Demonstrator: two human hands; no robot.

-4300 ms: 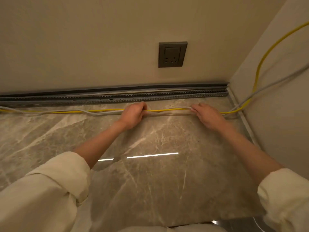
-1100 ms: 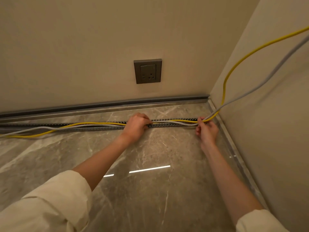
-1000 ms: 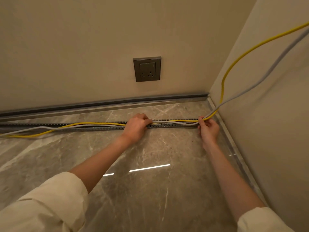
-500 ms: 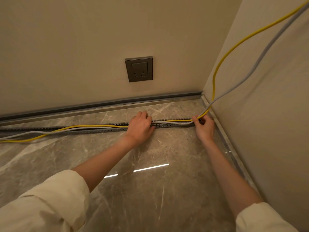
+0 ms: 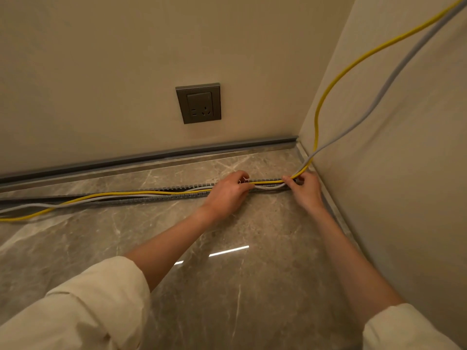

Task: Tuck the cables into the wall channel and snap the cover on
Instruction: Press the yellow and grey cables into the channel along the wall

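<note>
Slotted grey channel [image 5: 161, 195] lies on the marble floor [image 5: 227, 286], well out from the skirting [image 5: 151, 157], open side up, no cover on it. Yellow cable [image 5: 267, 182] and grey cable [image 5: 269, 187] come down the right wall [image 5: 404, 173], bend at the corner and run left along the channel; further left both spill out over its front edge onto the floor. My left hand [image 5: 227, 195] sits over the channel, grip curled round the cables. My right hand [image 5: 304, 190], at the channel's corner end, pinches both cables at the bend. Socket [image 5: 199, 103] on the back wall above.
</note>
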